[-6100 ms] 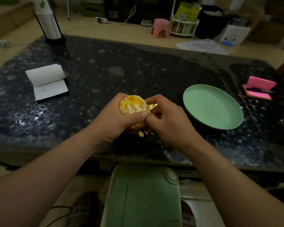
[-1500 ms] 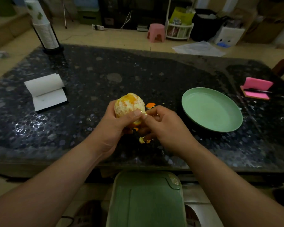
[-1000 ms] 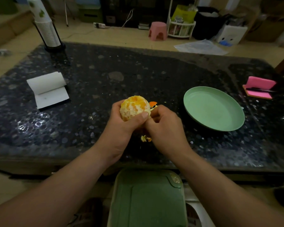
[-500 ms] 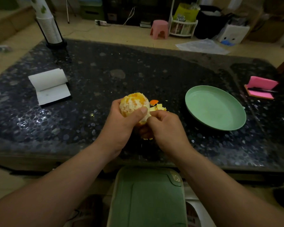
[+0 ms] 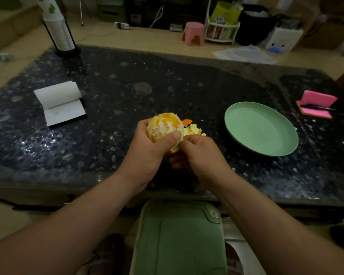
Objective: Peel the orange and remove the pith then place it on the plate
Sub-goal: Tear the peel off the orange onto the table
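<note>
**Inspector:** Nearest item?

**Assistant:** A green bin lid (image 5: 179,237), below the grip, on the near side of the table (image 5: 187,84) edge.

**Inspector:** Grip condition?

**Assistant:** The left hand (image 5: 147,149) wraps the orange (image 5: 164,127), fingers behind it and thumb pressed across its front. The fruit is held above the table, mostly bare, with patches of white pith. The right hand (image 5: 204,155) sits against it on the right. Its thumb and forefinger are pinched closed on a peel flap (image 5: 174,149) at the orange's lower right.

**Inspector:** Beyond the grip?

**Assistant:** Peel scraps (image 5: 194,129) lie on the table just behind the right hand. A green plate (image 5: 260,129) lies to the right, apart from the grip. A notepad (image 5: 61,104) lies well left and a pink pad (image 5: 316,105) far right. A cup stack (image 5: 58,28) stands at the far left corner.
</note>
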### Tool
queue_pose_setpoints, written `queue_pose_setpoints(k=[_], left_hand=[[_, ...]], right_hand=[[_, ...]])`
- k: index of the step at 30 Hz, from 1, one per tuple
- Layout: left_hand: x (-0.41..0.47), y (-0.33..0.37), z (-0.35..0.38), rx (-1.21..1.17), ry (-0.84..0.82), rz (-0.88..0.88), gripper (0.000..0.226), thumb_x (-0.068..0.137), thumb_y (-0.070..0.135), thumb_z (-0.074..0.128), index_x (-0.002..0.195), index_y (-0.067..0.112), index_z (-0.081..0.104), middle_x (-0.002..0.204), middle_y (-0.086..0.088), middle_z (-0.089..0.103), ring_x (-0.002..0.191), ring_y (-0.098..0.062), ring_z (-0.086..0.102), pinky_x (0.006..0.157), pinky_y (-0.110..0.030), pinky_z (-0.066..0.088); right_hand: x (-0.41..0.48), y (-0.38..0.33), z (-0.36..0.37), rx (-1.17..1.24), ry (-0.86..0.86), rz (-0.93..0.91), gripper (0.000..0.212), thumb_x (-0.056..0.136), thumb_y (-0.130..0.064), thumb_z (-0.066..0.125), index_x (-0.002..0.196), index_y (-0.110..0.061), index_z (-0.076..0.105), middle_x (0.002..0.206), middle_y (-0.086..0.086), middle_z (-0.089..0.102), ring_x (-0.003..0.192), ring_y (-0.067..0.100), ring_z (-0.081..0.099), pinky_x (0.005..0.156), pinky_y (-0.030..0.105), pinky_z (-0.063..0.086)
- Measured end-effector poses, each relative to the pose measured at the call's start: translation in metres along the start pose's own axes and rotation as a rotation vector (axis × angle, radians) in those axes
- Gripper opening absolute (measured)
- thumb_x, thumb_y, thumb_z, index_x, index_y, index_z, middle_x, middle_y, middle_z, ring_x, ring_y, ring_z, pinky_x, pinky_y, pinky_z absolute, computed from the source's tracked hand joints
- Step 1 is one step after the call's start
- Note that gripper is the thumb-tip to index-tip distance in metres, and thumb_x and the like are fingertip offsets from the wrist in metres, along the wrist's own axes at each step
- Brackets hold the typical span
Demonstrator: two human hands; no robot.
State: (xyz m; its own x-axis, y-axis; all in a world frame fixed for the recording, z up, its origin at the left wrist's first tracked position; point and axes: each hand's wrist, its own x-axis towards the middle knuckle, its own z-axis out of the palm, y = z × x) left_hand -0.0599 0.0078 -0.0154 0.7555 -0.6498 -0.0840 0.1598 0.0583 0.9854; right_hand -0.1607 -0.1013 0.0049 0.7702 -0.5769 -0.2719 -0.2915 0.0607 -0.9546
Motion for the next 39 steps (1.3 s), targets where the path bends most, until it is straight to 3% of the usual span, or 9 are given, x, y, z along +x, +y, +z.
queue_pose_setpoints(k=[9, 14, 18, 21, 24, 28, 33, 39], left_hand=[[0.003, -0.002, -0.003, -0.028, 0.003, -0.029, 0.067, 0.079, 0.040, 0.084, 0.136, 0.022, 0.053, 0.127, -0.005, 0.072, 0.113, -0.021, 0.074, 0.095, -0.040, 0.062], [0.009, -0.002, -0.004, -0.109, -0.048, -0.053, 0.074, 0.085, 0.043, 0.085, 0.143, 0.008, 0.053, 0.133, -0.020, 0.069, 0.122, -0.040, 0.069, 0.104, -0.060, 0.056], [0.013, 0.003, -0.006, -0.074, -0.084, -0.098, 0.083, 0.076, 0.042, 0.096, 0.142, 0.016, 0.053, 0.132, -0.011, 0.071, 0.119, -0.030, 0.072, 0.100, -0.054, 0.060], [0.013, 0.003, -0.004, -0.022, -0.060, -0.103, 0.080, 0.072, 0.028, 0.094, 0.138, 0.025, 0.049, 0.131, -0.003, 0.069, 0.114, -0.021, 0.074, 0.092, -0.045, 0.064], [0.013, 0.000, -0.002, -0.036, 0.020, -0.064, 0.068, 0.082, 0.015, 0.090, 0.138, 0.022, 0.051, 0.128, -0.004, 0.071, 0.110, -0.019, 0.076, 0.090, -0.042, 0.065], [0.014, -0.003, -0.002, -0.018, 0.017, -0.030, 0.070, 0.079, 0.024, 0.095, 0.136, 0.019, 0.055, 0.127, -0.004, 0.074, 0.111, -0.021, 0.076, 0.096, -0.046, 0.063], [0.017, -0.003, -0.003, -0.043, -0.066, -0.036, 0.085, 0.072, 0.041, 0.098, 0.140, 0.012, 0.056, 0.130, -0.017, 0.071, 0.118, -0.036, 0.072, 0.100, -0.064, 0.057], [0.016, -0.004, -0.001, -0.073, -0.067, -0.014, 0.072, 0.078, 0.037, 0.092, 0.136, 0.010, 0.060, 0.127, -0.020, 0.072, 0.116, -0.041, 0.072, 0.099, -0.062, 0.058]], right_hand=[[0.005, -0.001, -0.002, 0.152, -0.095, 0.082, 0.027, 0.107, -0.006, 0.050, 0.101, -0.002, 0.076, 0.084, 0.011, 0.076, 0.070, 0.015, 0.067, 0.067, 0.030, 0.059], [0.007, -0.001, -0.004, 0.088, -0.049, 0.042, 0.025, 0.104, -0.005, 0.053, 0.104, 0.003, 0.076, 0.083, 0.014, 0.072, 0.066, 0.015, 0.063, 0.061, 0.027, 0.054], [0.005, -0.005, -0.008, -0.001, -0.016, 0.004, 0.026, 0.105, -0.006, 0.050, 0.106, 0.002, 0.075, 0.087, 0.019, 0.076, 0.070, 0.021, 0.066, 0.061, 0.028, 0.056], [0.007, -0.005, -0.009, -0.151, 0.046, -0.067, 0.027, 0.103, -0.007, 0.051, 0.102, -0.010, 0.077, 0.085, 0.017, 0.079, 0.079, 0.033, 0.076, 0.066, 0.038, 0.061], [0.006, -0.006, -0.009, -0.297, 0.106, -0.141, 0.024, 0.102, -0.013, 0.055, 0.100, -0.019, 0.077, 0.080, 0.006, 0.079, 0.074, 0.023, 0.076, 0.067, 0.041, 0.064], [0.002, -0.012, -0.010, -0.252, 0.055, -0.123, 0.019, 0.104, -0.018, 0.057, 0.099, -0.024, 0.074, 0.087, 0.003, 0.080, 0.079, 0.019, 0.078, 0.071, 0.041, 0.067], [-0.003, -0.015, -0.011, -0.208, -0.008, -0.081, 0.016, 0.104, -0.015, 0.058, 0.108, -0.012, 0.073, 0.086, 0.004, 0.080, 0.077, 0.017, 0.077, 0.072, 0.037, 0.066], [-0.004, -0.014, -0.006, -0.215, 0.039, -0.094, 0.013, 0.101, -0.014, 0.059, 0.106, -0.009, 0.069, 0.081, 0.010, 0.079, 0.073, 0.025, 0.076, 0.071, 0.047, 0.063]])
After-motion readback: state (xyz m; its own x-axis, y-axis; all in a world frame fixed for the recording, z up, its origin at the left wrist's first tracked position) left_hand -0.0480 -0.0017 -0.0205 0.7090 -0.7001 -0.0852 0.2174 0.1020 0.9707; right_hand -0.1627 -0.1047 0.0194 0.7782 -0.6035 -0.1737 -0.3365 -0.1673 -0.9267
